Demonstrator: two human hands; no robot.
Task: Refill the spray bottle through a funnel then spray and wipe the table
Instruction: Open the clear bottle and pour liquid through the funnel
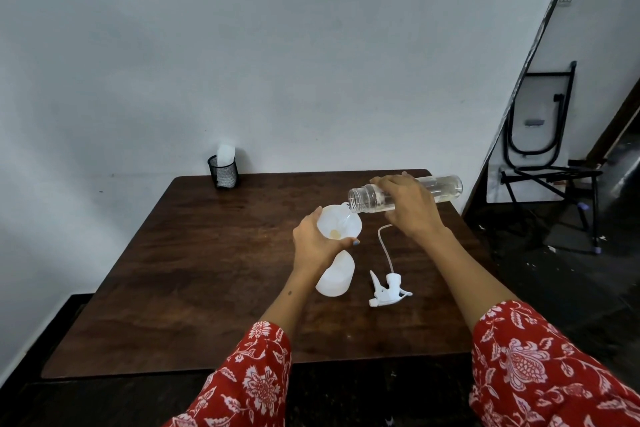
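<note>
Clear bottle [443,188] unlabelled, tipped over white funnel [338,222].

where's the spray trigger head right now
In the head view the spray trigger head lies on the table, right of the white spray bottle, between the person's forearms.

On the worktop [194,288] the spray bottle [335,277] stands near the middle, the funnel [338,222] in its mouth. The clear bottle [408,193] lies tipped over the funnel's right rim. The trigger head [387,290] lies just right of the spray bottle. A mesh cup [223,170] stands at the far left edge, against the wall [277,45]. A folded chair [550,149] stands on the floor to the right.
</note>
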